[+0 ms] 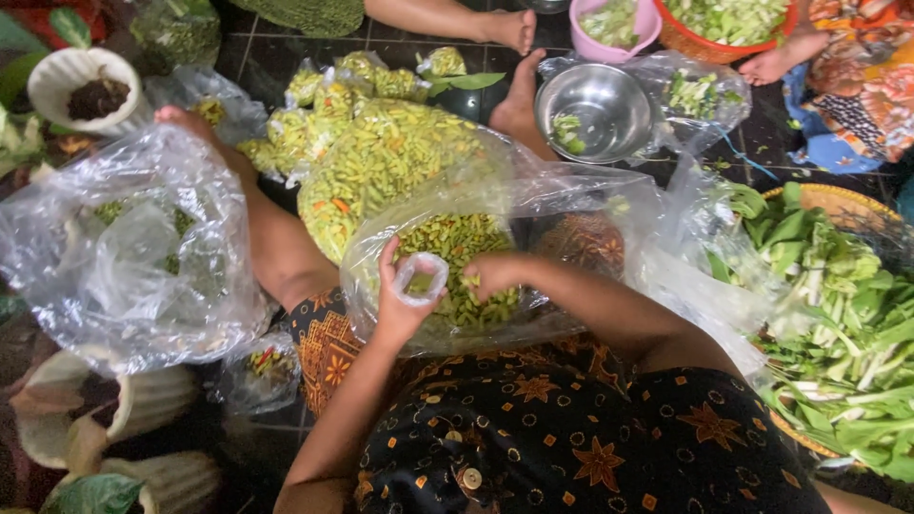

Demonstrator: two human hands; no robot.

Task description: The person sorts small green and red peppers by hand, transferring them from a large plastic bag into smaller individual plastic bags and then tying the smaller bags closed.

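Note:
A large clear plastic bag point(533, 205) full of small green chilies point(455, 240) lies open in my lap. My left hand point(398, 303) holds a small clear plastic bag point(420, 277) open at its mouth, just above the chilies. My right hand point(492, 274) is beside it, fingers pinched on a few chilies at the pile's surface. Further out, a bigger heap of bagged green chilies point(381, 162) rests on the dark tiled floor.
A crumpled clear bag point(129, 252) lies at left, leafy greens on a woven tray point(838, 314) at right. A steel bowl point(595, 109), a pink bowl point(614, 24) and an orange basin point(728, 29) stand at the back, near another person's feet point(519, 57).

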